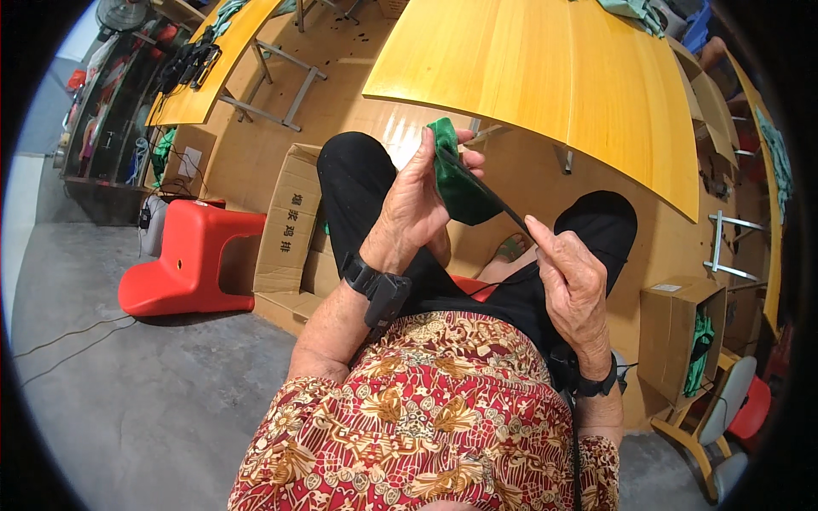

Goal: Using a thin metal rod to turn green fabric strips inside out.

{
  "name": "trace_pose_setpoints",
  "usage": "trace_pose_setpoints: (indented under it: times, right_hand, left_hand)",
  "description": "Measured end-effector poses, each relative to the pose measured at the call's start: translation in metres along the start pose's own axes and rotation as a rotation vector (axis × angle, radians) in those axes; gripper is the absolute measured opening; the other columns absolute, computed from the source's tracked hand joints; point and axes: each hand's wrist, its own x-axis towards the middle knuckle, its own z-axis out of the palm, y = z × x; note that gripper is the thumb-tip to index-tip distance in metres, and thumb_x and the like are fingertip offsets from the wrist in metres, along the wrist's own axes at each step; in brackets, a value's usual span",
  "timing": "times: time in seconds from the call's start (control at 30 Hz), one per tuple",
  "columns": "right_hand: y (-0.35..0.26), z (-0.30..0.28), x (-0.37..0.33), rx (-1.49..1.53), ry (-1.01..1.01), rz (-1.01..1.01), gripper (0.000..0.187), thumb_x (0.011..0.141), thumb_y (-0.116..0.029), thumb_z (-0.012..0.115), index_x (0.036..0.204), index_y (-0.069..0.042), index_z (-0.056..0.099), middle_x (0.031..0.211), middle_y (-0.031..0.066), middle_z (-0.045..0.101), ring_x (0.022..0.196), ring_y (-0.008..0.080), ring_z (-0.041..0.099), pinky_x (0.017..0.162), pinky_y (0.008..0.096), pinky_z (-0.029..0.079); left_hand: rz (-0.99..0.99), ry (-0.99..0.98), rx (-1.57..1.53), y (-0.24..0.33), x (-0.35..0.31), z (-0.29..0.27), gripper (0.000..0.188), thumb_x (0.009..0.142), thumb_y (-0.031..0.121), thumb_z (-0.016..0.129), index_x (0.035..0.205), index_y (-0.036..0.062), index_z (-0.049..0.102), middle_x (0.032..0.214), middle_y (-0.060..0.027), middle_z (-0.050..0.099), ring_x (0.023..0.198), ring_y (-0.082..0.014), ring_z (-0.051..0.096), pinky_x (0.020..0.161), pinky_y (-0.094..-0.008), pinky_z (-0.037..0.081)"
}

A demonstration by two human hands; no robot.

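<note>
While the left hand [416,192] has its fingers clamped on the green cloth [464,198] above the lap [429,294], the right hand [573,271] has its fingers together on the black strip [509,210] leading from it. Beyond stands the yellow table [545,77]; at left, a cardboard box [288,226].

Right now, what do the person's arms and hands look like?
The left hand and right hand are ungloved. Short red, cream and gold patterned fabric sleeves cover the upper arms. A black wristband with a boxy black device circles the left wrist; a second black wristband circles the right.
</note>
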Motion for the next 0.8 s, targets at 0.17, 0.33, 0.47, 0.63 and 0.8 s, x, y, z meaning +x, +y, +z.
trace_pose_setpoints:
  times: [0.17,0.33,0.47,0.63,0.8]
  right_hand:
    - [0.003,0.002,-0.006,-0.014,-0.006,-0.035,0.042,0.082,0.011,0.060,0.121,-0.004,0.064,0.075,0.0116,0.053,0.067,0.0251,0.057,0.061,0.0314,0.047]
    - [-0.008,-0.004,-0.006,0.001,0.031,-0.030,0.044,0.080,0.012,0.060,0.122,-0.003,0.064,0.076,0.0125,0.052,0.067,0.0258,0.057,0.061,0.0312,0.047]
    - [-0.014,-0.003,-0.004,0.005,0.046,-0.071,0.045,0.079,0.012,0.060,0.122,-0.004,0.064,0.075,0.0124,0.052,0.067,0.0260,0.057,0.061,0.0314,0.047]
    - [-0.013,0.000,-0.004,-0.004,0.058,-0.056,0.043,0.081,0.011,0.059,0.122,-0.004,0.064,0.076,0.0129,0.053,0.067,0.0263,0.057,0.061,0.0318,0.047]
    - [-0.013,0.001,-0.003,-0.025,0.073,-0.014,0.042,0.082,0.011,0.059,0.122,-0.003,0.063,0.077,0.0137,0.054,0.068,0.0268,0.058,0.062,0.0318,0.047]
  left_hand:
    - [0.067,0.058,0.002,0.006,0.002,-0.005,0.057,0.098,0.049,0.050,0.128,0.0003,0.051,0.071,-0.0025,0.051,0.067,-0.0131,0.050,0.064,-0.0277,0.044]
    - [0.294,0.036,0.308,0.018,-0.004,0.017,0.054,0.094,0.051,0.055,0.119,0.0025,0.059,0.069,0.0014,0.049,0.056,-0.0049,0.041,0.051,-0.0174,0.034]
    - [0.377,0.106,0.457,0.020,-0.010,0.037,0.054,0.095,0.051,0.054,0.119,0.0034,0.061,0.070,0.0014,0.055,0.054,-0.0025,0.041,0.049,-0.0161,0.032]
    - [0.366,0.068,0.417,0.018,-0.009,0.030,0.052,0.095,0.050,0.055,0.120,0.0047,0.061,0.073,0.0012,0.058,0.056,-0.0016,0.044,0.050,-0.0163,0.034]
    - [0.423,0.128,0.490,0.012,-0.006,0.027,0.053,0.098,0.047,0.052,0.125,0.0024,0.057,0.074,-0.0003,0.056,0.053,-0.0032,0.043,0.046,-0.0180,0.033]
